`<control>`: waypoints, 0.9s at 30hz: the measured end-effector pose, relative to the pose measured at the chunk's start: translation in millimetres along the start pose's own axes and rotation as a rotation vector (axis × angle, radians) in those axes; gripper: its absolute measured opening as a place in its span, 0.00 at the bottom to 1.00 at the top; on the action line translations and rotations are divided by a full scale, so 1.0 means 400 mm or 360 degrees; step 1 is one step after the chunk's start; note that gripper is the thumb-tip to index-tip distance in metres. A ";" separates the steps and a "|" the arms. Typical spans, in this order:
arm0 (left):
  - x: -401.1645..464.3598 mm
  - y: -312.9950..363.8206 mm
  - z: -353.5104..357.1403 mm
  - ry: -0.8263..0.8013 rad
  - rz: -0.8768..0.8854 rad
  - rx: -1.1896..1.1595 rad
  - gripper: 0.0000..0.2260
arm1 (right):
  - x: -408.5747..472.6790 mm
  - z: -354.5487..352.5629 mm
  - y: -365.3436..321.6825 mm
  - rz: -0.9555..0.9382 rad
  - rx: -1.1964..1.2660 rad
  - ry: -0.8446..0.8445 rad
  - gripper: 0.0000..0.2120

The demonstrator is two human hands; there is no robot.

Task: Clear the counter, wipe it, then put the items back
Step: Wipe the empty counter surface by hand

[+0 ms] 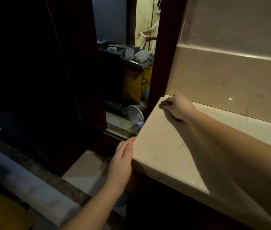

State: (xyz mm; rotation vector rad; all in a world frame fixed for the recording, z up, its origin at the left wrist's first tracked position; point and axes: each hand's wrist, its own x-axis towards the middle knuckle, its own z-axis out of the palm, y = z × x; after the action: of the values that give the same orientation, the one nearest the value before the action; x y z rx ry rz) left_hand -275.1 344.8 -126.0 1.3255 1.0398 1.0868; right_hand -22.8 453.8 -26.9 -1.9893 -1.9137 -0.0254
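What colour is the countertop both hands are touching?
Pale cream, marble-like with faint veins, seen in the head view: the countertop.

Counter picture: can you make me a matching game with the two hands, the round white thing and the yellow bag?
Things:
1. left hand
2. right hand
3. round white lamp head
4. yellow cloth bag

Places:
A. hanging on the grey cart
B. at the beige stone counter's near corner edge
C. on the floor past the counter
D. on the counter's far corner

Pairs: 1-B, 2-D, 3-C, 4-A
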 end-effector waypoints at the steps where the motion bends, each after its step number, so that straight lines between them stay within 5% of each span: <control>1: 0.001 -0.002 0.000 0.0000 -0.0003 -0.0008 0.24 | -0.017 0.013 -0.021 -0.0120 0.0038 -0.0004 0.10; 4: 0.003 -0.005 0.001 0.0009 -0.0012 -0.0022 0.22 | -0.065 0.026 -0.018 -0.0332 0.0080 -0.0064 0.14; 9: 0.000 -0.002 0.002 0.0021 -0.0023 -0.0010 0.18 | 0.032 -0.011 0.072 0.0125 -0.0161 -0.0007 0.12; 14: 0.003 0.000 0.002 0.0027 -0.0001 -0.0010 0.17 | 0.004 0.030 0.002 -0.0216 -0.0031 -0.0017 0.10; 22: -0.004 0.010 0.001 0.0067 0.0025 0.0012 0.16 | 0.105 0.013 0.018 0.0355 -0.0111 0.0051 0.12; 27: -0.008 0.007 -0.002 0.0070 0.0011 -0.0002 0.17 | 0.100 0.019 0.032 0.0282 -0.0169 0.0021 0.14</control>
State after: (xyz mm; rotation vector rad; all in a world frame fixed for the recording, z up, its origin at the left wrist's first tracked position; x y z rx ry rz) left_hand -276.4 341.9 -123.2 1.3101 1.0676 1.1261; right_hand -9.5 494.6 -26.4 -2.2160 -1.7546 -0.0946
